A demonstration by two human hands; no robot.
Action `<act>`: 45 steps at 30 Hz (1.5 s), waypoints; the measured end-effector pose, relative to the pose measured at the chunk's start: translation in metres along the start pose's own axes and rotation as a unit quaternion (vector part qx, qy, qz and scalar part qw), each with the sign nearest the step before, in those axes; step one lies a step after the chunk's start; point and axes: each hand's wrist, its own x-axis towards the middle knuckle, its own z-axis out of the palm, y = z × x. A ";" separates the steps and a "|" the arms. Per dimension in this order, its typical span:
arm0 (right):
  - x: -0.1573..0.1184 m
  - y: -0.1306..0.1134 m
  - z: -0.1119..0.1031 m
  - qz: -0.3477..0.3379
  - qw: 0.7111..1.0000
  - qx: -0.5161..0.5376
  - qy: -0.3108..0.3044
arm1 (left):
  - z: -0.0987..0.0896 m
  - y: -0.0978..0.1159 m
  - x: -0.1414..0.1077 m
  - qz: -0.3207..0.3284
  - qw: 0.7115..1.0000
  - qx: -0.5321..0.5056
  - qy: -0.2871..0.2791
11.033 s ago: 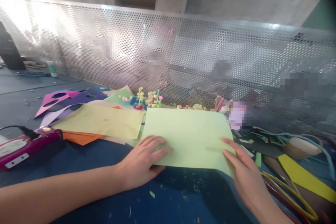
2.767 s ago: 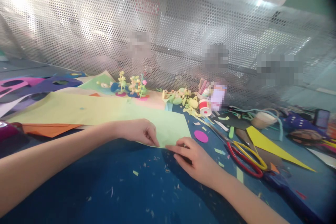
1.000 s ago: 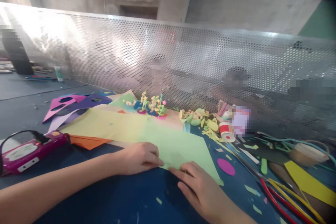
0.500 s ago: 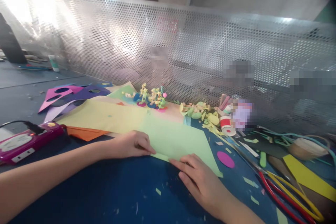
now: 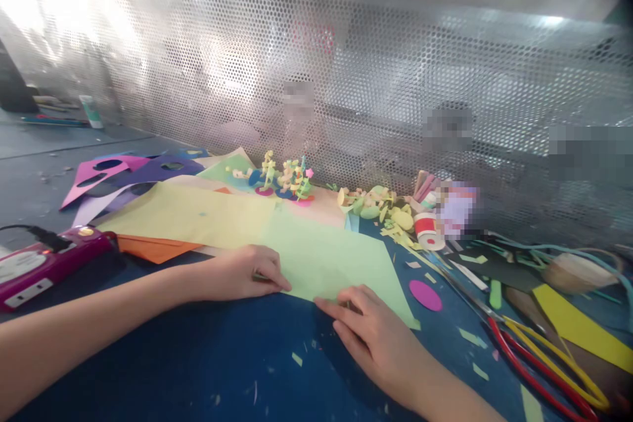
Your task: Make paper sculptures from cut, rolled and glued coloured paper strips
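A large light green sheet of paper [image 5: 326,257] lies on the dark blue table, its near edge toward me. My left hand [image 5: 247,271] is closed at that edge, thumb and fingertips pinching the paper. To its right, my right hand [image 5: 373,336] rests with its index fingertip on the same edge. The thumb of this hand is apart from the index finger, and its other fingers are bent over the sheet. A pale yellow sheet [image 5: 198,214] adjoins the green one on the left. Right of the green paper lies a magenta paper oval [image 5: 425,295].
Red-and-yellow-handled scissors [image 5: 534,356] lie at right among paper scraps. Small paper figures [image 5: 287,178] stand behind the sheets, beside a heap of cut pieces [image 5: 380,204] and a red-white roll [image 5: 428,232]. A purple power strip [image 5: 54,264] is at left. A perforated metal screen [image 5: 198,66] stands behind.
The narrow folded strip that showed along the green paper's near edge between my hands is no longer distinguishable. Both hands stay almost in place; the view has shifted slightly.
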 end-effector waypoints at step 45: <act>-0.009 0.006 -0.007 0.018 0.997 0.031 0.068 | -0.012 -0.010 -0.001 -0.030 0.995 -0.091 -0.031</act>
